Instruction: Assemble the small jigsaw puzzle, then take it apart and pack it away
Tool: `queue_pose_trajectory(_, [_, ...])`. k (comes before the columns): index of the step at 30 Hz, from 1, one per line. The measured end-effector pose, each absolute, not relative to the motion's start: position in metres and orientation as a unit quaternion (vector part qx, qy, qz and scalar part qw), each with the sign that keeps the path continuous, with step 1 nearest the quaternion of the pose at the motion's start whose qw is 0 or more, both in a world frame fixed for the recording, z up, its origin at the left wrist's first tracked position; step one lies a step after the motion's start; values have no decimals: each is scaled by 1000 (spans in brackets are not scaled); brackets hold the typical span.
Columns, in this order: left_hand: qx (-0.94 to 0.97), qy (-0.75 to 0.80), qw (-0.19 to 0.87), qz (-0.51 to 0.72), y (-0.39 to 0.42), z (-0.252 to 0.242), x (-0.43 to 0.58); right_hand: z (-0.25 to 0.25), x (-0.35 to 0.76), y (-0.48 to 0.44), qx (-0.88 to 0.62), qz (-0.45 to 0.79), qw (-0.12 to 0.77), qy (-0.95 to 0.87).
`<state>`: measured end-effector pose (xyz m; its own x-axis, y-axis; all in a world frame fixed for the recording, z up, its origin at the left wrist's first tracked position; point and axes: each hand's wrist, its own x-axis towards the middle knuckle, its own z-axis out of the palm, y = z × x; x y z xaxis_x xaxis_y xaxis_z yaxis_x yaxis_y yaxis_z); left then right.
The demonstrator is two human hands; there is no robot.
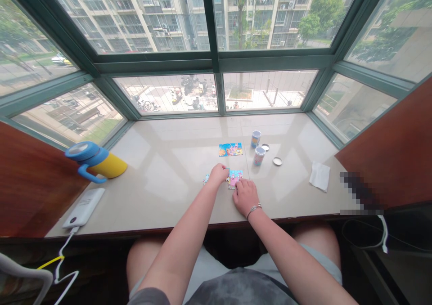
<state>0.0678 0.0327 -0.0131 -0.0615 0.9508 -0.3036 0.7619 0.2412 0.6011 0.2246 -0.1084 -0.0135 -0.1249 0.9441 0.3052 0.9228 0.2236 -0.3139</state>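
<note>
A partly assembled jigsaw puzzle (236, 175) with pink figures on blue lies on the white sill. My left hand (218, 174) is at its upper left, fingertips pinched on a small jigsaw puzzle piece that they mostly cover. My right hand (245, 198) rests palm down at the puzzle's lower right, its fingers laid on the edge and hiding that corner. Loose puzzle pieces (206, 178) lie left of my left hand, partly hidden by it. Farther back is a blue rectangular picture (231, 149) with orange and pink figures.
Two small printed tins (255, 139) stand right of the picture, with round metal lids (277, 161) beside them. A white tissue (319, 177) lies farther right. On the left are a yellow-blue flask (101, 162) and a white power bank (84, 208) with a cable. Windows enclose the sill.
</note>
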Motion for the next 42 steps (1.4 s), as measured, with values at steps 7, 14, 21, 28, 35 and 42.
queue_pose_trajectory(7, [609,715,321,119,36,-13,70,-11,224,-109,-623,29,224,-749])
queue_pose_trajectory(14, [657,687,279,136,23,-5,67,-11,224,-110,-625,30,226,-746])
queue_pose_trajectory(21, [677,671,258,158,4,8,52,-10,225,-108,-621,33,229,-749])
queue_pose_trajectory(28, [626,724,247,149,1,12,10,-13,225,-109,-616,35,230,-753])
queue_pose_trajectory(35, [651,706,246,134,-3,20,-5,-14,225,-109,-616,31,231,-753])
queue_pose_trajectory(42, [646,673,300,200,-12,26,-9,-14,225,-109,-619,27,220,-754])
